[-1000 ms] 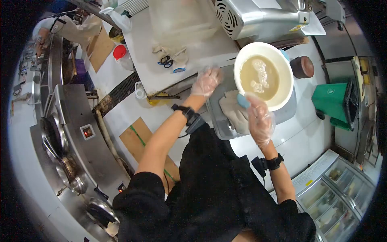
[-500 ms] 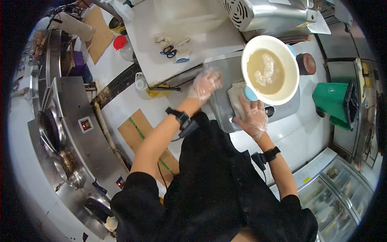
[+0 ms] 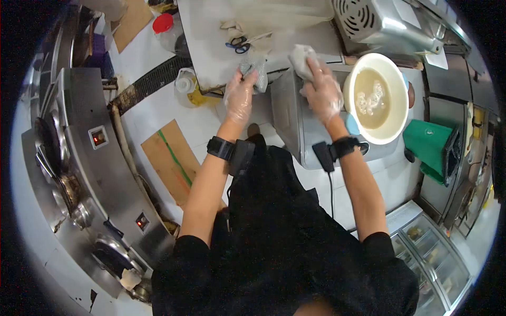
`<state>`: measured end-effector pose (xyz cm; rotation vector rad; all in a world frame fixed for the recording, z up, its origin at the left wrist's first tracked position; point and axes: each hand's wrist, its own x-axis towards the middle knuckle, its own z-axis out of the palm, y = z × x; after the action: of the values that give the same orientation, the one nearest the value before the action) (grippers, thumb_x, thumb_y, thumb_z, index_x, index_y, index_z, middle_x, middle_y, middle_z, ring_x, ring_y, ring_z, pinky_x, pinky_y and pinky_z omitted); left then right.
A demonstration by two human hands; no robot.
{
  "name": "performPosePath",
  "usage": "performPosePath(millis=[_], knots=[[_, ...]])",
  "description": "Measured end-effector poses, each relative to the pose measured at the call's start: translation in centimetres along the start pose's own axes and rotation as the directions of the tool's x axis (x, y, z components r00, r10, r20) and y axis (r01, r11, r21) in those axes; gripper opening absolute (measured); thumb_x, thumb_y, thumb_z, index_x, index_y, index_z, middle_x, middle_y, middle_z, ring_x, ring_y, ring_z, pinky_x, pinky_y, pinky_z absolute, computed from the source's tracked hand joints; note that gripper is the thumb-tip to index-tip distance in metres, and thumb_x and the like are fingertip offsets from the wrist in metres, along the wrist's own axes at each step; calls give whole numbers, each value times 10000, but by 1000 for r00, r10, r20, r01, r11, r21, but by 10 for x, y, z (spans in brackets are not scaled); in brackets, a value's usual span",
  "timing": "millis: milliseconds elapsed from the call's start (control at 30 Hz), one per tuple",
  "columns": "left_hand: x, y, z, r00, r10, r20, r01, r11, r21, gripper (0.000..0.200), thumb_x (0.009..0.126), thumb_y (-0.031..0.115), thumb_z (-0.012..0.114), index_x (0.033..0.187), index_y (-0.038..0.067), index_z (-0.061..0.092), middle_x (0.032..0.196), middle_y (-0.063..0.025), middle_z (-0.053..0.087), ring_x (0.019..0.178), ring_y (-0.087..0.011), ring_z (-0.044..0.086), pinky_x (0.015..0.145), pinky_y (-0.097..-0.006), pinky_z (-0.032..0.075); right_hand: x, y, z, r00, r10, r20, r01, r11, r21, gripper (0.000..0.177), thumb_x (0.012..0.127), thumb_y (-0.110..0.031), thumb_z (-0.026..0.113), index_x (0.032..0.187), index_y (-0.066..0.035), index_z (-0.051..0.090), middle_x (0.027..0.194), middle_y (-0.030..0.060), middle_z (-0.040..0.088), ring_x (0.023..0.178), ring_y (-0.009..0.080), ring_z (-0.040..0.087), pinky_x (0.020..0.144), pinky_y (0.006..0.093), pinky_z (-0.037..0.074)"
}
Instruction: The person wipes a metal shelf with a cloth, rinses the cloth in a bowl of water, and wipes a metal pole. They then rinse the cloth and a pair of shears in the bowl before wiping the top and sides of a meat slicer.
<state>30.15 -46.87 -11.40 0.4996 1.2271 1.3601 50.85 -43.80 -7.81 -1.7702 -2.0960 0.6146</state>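
Note:
My left hand [image 3: 240, 99], in a clear plastic glove, is at the front edge of the white worktop [image 3: 205, 39]. Its fingers are closed on a grey mesh-textured scrubbing pad [image 3: 254, 72]. My right hand [image 3: 322, 96], gloved too, grips a folded white cloth [image 3: 302, 59] over the far part of a grey stand [image 3: 311, 150]. Right of that hand, a cream basin [image 3: 403, 113] with light-blue handles holds cloudy, foamy water. Scissors [image 3: 239, 45] lie on the worktop just beyond my left hand, beside some pale cloth or string.
A metal machine [image 3: 363, 21] with a vented side stands at the back right. To the right is a green bin [image 3: 429, 145]. A steel stove counter [image 3: 89, 174] runs along the left. Cardboard [image 3: 171, 158] and a plastic jug [image 3: 185, 87] are on the floor.
My left hand has moved left to the worktop edge and taken hold of the pad. My right hand has lifted the white cloth from beside the basin and carried it forward. The view has shifted.

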Motion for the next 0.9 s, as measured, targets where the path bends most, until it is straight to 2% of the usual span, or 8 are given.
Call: performPosePath(millis=[167, 233, 267, 433, 567, 733, 833, 900], knots=[[7, -7, -16, 999, 36, 7, -36, 999, -5, 399, 902, 206, 646, 1241, 5, 586, 1103, -21, 643, 936, -93, 554, 869, -245, 436, 12, -13, 8, 936, -189, 297, 283, 906, -315, 546, 763, -150, 575, 1304, -230, 577, 1420, 78, 484, 1288, 372, 423, 1055, 493, 367], [4, -6, -15, 1000, -7, -12, 7, 1000, -2, 389, 899, 202, 653, 1233, 10, 593, 1099, -17, 644, 927, -86, 554, 861, -241, 438, 6, -10, 19, 798, -402, 449, 597, 624, -504, 474, 755, -174, 587, 1219, -251, 639, 1420, 35, 493, 1349, 318, 373, 1090, 475, 338], [5, -7, -15, 1000, -5, -5, 5, 1000, -24, 381, 897, 194, 656, 1229, 15, 596, 1090, -13, 646, 921, -85, 557, 855, -240, 441, -1, -26, 13, 753, -185, 631, 605, 570, -555, 453, 794, -263, 592, 1243, -202, 618, 1405, 38, 487, 1333, 330, 396, 1083, 532, 329], [4, -6, -7, 998, -5, 65, 11, 996, -89, 366, 899, 186, 656, 1226, 30, 600, 1076, -6, 645, 923, -87, 564, 848, -243, 448, -73, 8, 10, 725, -601, 336, 688, 653, -316, 377, 796, -240, 601, 1168, -281, 650, 1437, -4, 462, 1379, 278, 343, 1112, 544, 302], [-4, 0, 7, 993, -30, 112, 32, 999, -11, 356, 908, 176, 644, 1228, 28, 592, 1088, -10, 639, 944, -96, 569, 862, -253, 450, -132, 27, -1, 730, -533, 427, 655, 725, -213, 672, 769, -167, 583, 1388, -393, 454, 1537, -72, 330, 1437, 290, 258, 1114, 538, 336], [-13, 4, 29, 986, -21, 164, 18, 1000, 22, 366, 914, 192, 642, 1236, 31, 580, 1124, -18, 623, 996, -103, 554, 913, -263, 427, -197, 76, -22, 696, -599, 397, 707, 666, -235, 658, 780, -168, 603, 1357, -448, 458, 1524, -72, 340, 1427, 262, 272, 1181, 491, 233], [-28, 21, 51, 987, -66, 148, 54, 995, 82, 365, 918, 204, 644, 1232, 31, 575, 1124, -18, 618, 1002, -104, 548, 926, -255, 412, -233, 103, -41, 899, -424, 110, 419, 906, 59, 518, 730, -103, 674, 1192, -337, 652, 1456, 16, 448, 1367, 296, 384, 1073, 502, 410], [-31, 18, 64, 981, -67, 182, 58, 997, 54, 363, 921, 207, 642, 1231, 33, 571, 1130, -24, 619, 1011, -114, 558, 922, -273, 428, -248, 126, -78, 966, -241, 97, 254, 952, -170, 574, 701, 20, 656, 1203, -260, 667, 1375, 52, 527, 1271, 318, 482, 962, 425, 505]])
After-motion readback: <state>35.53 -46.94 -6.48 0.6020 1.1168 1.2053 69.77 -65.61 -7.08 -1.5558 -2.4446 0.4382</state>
